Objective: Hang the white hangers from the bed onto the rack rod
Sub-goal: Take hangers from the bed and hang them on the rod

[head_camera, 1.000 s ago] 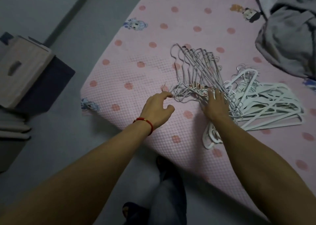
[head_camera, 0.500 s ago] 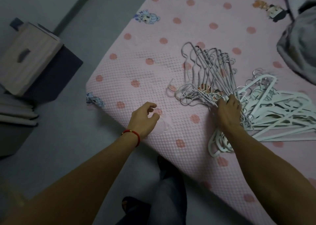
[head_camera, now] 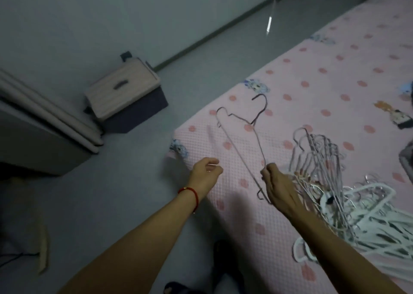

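One wire hanger (head_camera: 240, 137) is out of the tangle now. A sec ago the right hand (head_camera: 279, 187) was pressed down in the wire bundle w/ nothing separated, and now it's got a single hanger lifted clear and swung out toward the bed corner. The camera view has also tipped up, so more floor and wall show, which reads like the person's turning away from the bed. That means step 1 of a cycle looks done: one picked, none hung yet as far as I can see, and the rack rod's not in view. As for the grip, the right thumb & fingers are curled tight, pinching the hanger at its lower corner, where the shoulder wire meets the bottom bar. The rest of the hanger sticks up and away from that hand, w/ the hook at the far end, well apart from the pinch and over the pink bed (head_camera: 335, 97). The left hand (head_camera: 206, 174) has pulled back off the pile; it's loosely curled, holds nothing, and sits just left of the hanger's long bar w/o touching it. The hanger pile (head_camera: 330, 182), wire plus white plastic ones, lies on the bed immediately right of the right hand and partly behind it. Plenty left, so prob. many more trips.
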### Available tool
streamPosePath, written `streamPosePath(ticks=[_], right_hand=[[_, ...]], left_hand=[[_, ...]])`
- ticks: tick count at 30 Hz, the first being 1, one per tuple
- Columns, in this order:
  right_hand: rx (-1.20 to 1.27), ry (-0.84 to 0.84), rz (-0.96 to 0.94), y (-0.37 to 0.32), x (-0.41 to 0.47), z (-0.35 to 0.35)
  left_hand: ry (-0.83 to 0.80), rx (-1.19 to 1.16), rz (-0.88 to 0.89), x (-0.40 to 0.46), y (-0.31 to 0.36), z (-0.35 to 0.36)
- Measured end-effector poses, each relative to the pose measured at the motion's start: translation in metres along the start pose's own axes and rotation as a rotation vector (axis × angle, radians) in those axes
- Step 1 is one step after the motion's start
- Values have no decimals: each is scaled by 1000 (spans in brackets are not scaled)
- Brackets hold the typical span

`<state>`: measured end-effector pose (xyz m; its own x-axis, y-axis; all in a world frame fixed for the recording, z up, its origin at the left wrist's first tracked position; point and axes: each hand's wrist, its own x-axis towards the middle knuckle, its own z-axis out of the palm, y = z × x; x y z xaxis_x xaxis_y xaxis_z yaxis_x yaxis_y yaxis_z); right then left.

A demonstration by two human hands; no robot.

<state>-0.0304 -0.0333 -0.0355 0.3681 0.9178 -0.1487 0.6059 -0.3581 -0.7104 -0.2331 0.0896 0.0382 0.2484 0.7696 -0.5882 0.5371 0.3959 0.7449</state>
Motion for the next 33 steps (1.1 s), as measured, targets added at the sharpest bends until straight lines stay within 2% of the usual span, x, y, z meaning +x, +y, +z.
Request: streamPosePath(ticks=[2,5,9,13,16,19,23,26,29,31,33], right_hand=[[28,-179,-65,-58,14,14],[-8,-396,-270,-154,32,42],[-99,-556,-599,-284,26,92],[-196,-695,-841,-404,-11,150],[-216,-747,-984,-485,-57,192],[-187,-789,-1098,-556,-106,234],[-90,-835,-1160,-639,-171,290],[36,-818,-1204,-689,-213,331],[110,-821,-1230,-736,-247,368],[157,-815,-1256,-767,-263,388],[191,-808,-1285,-796,-274,408]], left_hand=[[91,-85,-32,-8,2,-37],[269,-206,-105,-33,-3,-107],[413,-591,-217,-86,-32,-209],[571,-964,-192,-147,-74,-307],[726,-1112,-141,-197,-116,-377],[815,-1208,-99,-252,-160,-440],[945,-1280,-5,-317,-221,-517],[993,-1309,76,-363,-246,-564],[1117,-1349,155,-400,-265,-611],[1184,-1367,161,-420,-275,-641],[1179,-1311,148,-435,-286,-671]])
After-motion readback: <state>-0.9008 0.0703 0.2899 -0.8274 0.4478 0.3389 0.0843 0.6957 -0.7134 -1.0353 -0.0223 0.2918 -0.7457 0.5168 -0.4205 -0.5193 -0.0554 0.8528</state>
